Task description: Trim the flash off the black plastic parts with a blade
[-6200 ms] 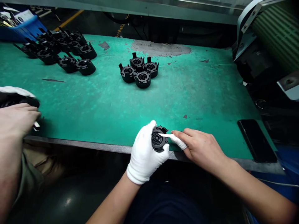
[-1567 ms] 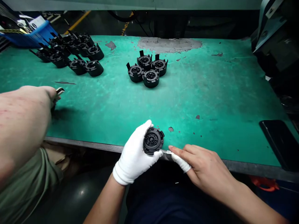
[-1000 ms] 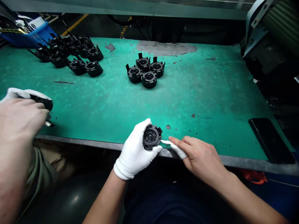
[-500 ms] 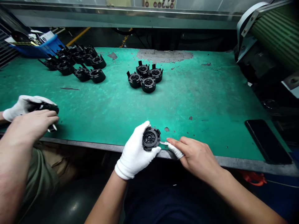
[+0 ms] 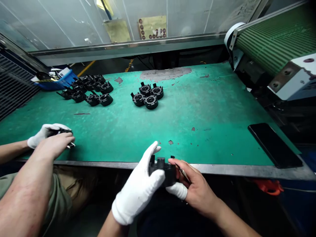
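Observation:
My left hand [image 5: 139, 184], in a white glove, grips a black round plastic housing [image 5: 168, 174] just in front of the table's edge. The housing is tilted so its side and upright tabs show. My right hand [image 5: 195, 184] is bare, with a white cover on the thumb. Its fingers and thumb are against the housing's right side. A slim metal blade tool [image 5: 184, 174] lies across its fingers, partly hidden. Several similar black housings [image 5: 150, 102] stand grouped on the green table, tabs upward.
A larger cluster of black housings [image 5: 92, 98] stands at the back left near a blue bin [image 5: 59, 82]. A co-worker's hands [image 5: 54, 140] hold a black part at left. A phone [image 5: 274, 144] lies at right, below a green conveyor [image 5: 276, 42].
The housing has tipped from face-up to side-on and come nearer my body. My right hand has closed in on its side, the blade now back along the fingers. The view has tilted up.

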{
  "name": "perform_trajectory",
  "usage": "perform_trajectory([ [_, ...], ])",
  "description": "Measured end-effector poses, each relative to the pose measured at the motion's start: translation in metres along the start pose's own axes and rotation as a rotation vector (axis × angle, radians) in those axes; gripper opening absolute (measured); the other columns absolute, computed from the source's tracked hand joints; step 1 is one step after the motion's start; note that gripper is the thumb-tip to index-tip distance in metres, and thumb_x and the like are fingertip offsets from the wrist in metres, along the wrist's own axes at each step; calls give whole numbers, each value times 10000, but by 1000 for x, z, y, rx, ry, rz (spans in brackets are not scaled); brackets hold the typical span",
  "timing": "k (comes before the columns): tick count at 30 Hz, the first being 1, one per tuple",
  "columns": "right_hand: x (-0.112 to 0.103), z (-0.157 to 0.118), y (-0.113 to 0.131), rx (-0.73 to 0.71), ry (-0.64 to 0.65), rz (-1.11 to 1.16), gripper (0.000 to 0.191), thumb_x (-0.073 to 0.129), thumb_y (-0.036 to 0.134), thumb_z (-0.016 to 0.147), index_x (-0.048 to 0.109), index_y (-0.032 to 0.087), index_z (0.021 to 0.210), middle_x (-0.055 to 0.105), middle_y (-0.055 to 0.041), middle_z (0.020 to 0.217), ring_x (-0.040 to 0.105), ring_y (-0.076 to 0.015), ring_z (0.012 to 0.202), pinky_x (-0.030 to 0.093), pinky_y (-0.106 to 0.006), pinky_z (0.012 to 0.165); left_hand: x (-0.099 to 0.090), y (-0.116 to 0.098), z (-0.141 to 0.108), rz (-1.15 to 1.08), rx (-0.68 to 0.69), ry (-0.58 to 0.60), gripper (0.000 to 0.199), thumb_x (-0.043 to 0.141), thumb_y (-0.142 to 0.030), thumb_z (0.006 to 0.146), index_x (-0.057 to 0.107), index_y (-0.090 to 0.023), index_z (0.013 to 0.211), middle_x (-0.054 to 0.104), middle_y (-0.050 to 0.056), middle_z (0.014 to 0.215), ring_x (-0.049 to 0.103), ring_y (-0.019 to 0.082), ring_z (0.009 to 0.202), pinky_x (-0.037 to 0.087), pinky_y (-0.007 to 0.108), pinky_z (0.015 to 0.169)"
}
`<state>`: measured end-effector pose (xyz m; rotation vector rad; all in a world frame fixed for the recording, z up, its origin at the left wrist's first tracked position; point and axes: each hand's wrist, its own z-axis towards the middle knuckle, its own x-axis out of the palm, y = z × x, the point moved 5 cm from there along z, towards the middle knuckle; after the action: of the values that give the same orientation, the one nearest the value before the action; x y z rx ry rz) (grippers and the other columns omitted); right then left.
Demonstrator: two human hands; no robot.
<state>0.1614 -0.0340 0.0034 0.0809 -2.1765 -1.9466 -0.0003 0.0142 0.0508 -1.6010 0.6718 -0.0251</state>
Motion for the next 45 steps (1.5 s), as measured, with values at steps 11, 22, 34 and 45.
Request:
perform_trajectory([
  [11, 10, -45, -47, 290, -170, 124, 572, 590, 568, 922, 526, 265, 1402, 623, -33, 956, 576, -188, 822, 498, -327, 790, 22, 49, -17, 409, 7, -458, 438, 649, -527, 880, 574, -241, 1202, 622, 99, 1197, 600, 312, 1152, 463, 547, 1061],
  [22, -4, -20, -63, 375, -73, 200, 506, 411, 565, 1010, 658, 172, 808, 459, 22, 664, 381, -137, 655, 308, -282, 590, 36, 41, -4, 423, 133, -391, 254, 542, -298, 965, 586, -302, 1216, 662, 20, 1204, 505, 280, 1354, 126, 645, 1250],
  [34, -8, -11, -57, 407, -21, 155, 435, 419, 498, 1013, 658, 188, 821, 620, -31, 813, 542, -209, 813, 458, -332, 816, 38, 50, -7, 337, 311, -523, 353, 692, -371, 877, 676, -151, 1152, 709, 85, 1003, 650, 382, 1161, 332, 711, 1124],
  [45, -6, -12, -64, 366, -73, 156, 413, 457, 470, 1010, 527, 187, 719, 467, 25, 721, 406, -138, 705, 329, -286, 647, 35, 50, -4, 322, 310, -515, 284, 669, -267, 880, 667, -170, 1147, 699, 96, 1161, 630, 308, 1203, 307, 626, 1182],
])
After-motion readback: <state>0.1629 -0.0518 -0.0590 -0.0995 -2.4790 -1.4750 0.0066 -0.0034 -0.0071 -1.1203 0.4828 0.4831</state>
